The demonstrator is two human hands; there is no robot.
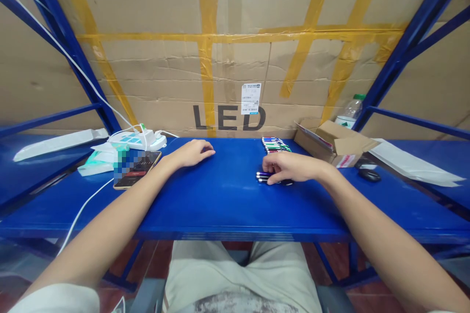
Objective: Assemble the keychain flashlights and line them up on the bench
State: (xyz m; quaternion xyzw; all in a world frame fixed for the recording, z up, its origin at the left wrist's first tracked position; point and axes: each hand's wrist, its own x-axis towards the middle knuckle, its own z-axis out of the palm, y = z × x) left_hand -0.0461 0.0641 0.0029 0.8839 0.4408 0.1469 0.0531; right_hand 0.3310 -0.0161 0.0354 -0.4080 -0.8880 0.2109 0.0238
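On the blue table (pixel 205 205), my left hand (pixel 193 152) rests with its fingers loosely curled, some of them hidden; nothing shows in it. My right hand (pixel 284 167) is closed over a few dark, shiny pen-like items (pixel 263 177) lying near the middle right of the table. Its fingers and thumb touch them, and their far ends stick out on both sides of the hand. Just behind that hand is a row of several colored pen-like items (pixel 273 144), side by side, partly covered by the hand.
An open cardboard box (pixel 334 143), a bottle (pixel 351 111) and a black mouse (pixel 369 175) are at the right. A phone (pixel 141 168), a power strip (pixel 137 139) and cables lie left. A large cardboard sheet (pixel 165 78) stands behind the table.
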